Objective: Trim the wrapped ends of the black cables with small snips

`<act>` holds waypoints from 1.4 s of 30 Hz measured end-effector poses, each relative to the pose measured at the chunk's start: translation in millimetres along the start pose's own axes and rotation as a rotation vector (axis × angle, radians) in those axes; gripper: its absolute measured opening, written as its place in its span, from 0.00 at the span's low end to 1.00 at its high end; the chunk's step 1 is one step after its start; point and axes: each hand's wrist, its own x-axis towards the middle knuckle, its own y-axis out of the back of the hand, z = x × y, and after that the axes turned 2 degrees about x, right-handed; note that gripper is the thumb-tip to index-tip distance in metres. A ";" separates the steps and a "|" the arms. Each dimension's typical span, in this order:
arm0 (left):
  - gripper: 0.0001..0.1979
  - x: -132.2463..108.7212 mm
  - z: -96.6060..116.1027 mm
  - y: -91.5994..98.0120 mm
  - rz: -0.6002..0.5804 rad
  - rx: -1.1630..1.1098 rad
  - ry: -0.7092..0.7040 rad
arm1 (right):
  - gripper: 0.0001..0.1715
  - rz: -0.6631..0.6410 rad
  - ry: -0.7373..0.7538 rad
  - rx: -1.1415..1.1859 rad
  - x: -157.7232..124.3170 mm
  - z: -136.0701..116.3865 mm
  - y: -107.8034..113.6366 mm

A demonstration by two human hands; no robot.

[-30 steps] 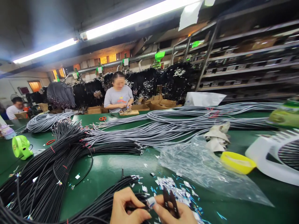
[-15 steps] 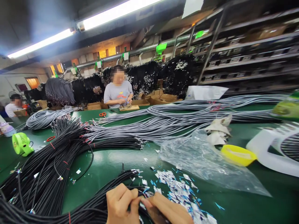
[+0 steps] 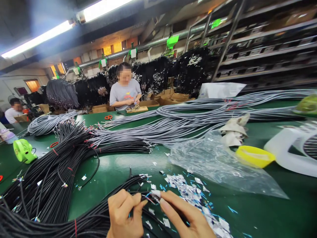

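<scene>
My left hand is closed in a pinch around a black cable just behind its stripped end. Thin coloured wires, blue and red among them, fan out from that end toward the right. My right hand is at the wire ends, with thumb and forefinger close together on a whitish foil piece. Beneath and left of my hands lies a bundle of black cables. Foil scraps and blue wire bits are scattered on the green table by my right hand.
Grey cables stretch across the table, with more black cables at left. A clear plastic bag, yellow bowl, cloth and white fan lie right. A green fan stands left. A co-worker sits opposite.
My right hand has opened out from my left, its fingers now extended at the foil, and the coloured wires show between the hands. The view has shifted slightly.
</scene>
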 end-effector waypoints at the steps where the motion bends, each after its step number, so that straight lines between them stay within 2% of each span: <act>1: 0.10 0.6 1.0 0.5 -0.008 0.005 0.002 | 0.23 0.030 -0.008 0.016 -0.5 -2.8 -1.2; 4: 0.10 1.3 2.8 2.0 -0.038 -0.001 -0.001 | 0.23 0.073 -0.028 0.064 -1.2 -13.6 -5.5; 8: 0.09 0.4 3.6 3.2 -0.063 -0.027 -0.003 | 0.20 0.019 -0.030 0.085 0.6 -23.1 -6.2; 14: 0.09 -1.8 3.8 3.7 -0.079 -0.014 0.000 | 0.14 -0.062 0.062 0.033 4.3 -21.4 0.2; 19: 0.08 1.1 7.0 3.6 -0.076 -0.014 0.020 | 0.15 -0.071 0.064 -0.016 5.1 -18.8 1.5; 26: 0.10 4.4 10.9 1.4 -0.113 -0.232 0.381 | 0.15 -0.016 0.084 -0.087 4.8 -14.4 3.2; 30: 0.12 -1.3 8.1 -0.7 -0.255 -0.377 0.563 | 0.13 0.012 0.101 -0.105 2.1 -12.7 3.0; 35: 0.24 3.0 7.1 0.8 -0.377 -0.535 0.741 | 0.14 0.022 0.098 -0.079 0.0 -14.6 2.3; 40: 0.32 15.5 4.4 1.9 -0.652 -0.812 0.986 | 0.14 -0.026 0.057 -0.026 4.2 -21.7 4.5; 42: 0.31 16.9 4.6 -0.9 -0.655 -0.832 1.037 | 0.16 0.027 -0.002 -0.017 2.3 -18.2 7.0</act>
